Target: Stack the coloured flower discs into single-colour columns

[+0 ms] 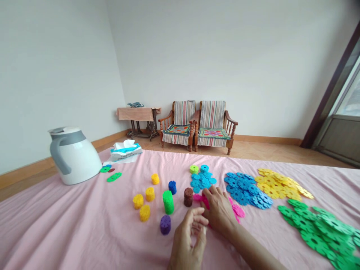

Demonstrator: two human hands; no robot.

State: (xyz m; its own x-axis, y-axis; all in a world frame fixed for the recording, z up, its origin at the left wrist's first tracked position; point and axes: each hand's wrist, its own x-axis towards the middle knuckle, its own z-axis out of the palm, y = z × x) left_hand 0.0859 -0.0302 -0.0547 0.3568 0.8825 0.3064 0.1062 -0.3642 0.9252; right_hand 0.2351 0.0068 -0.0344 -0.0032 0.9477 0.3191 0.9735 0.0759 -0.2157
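My right hand (221, 210) reaches palm-down over a small pile of pink notched plastic discs (238, 210). Its fingers bend down onto pink discs, and the palm hides much of the pile. Close beside it, my left hand (189, 238) is turned on its side with loosely curved fingers. Cloth shows between thumb and fingers, and I see nothing in that hand. Just beyond stands a brown stack of discs (188, 197). Further left are a green stack (168, 202), a purple stack (165, 224), a dark blue stack (172, 187) and several yellow stacks (144, 213).
Loose light blue discs (202, 180), dark blue discs (244, 190), yellow discs (279, 183) and green discs (320, 228) lie in piles. A lime stack (194, 169) is behind. A white jug (75, 157) and tissue pack (126, 151) stand left on the pink cloth (92, 225).
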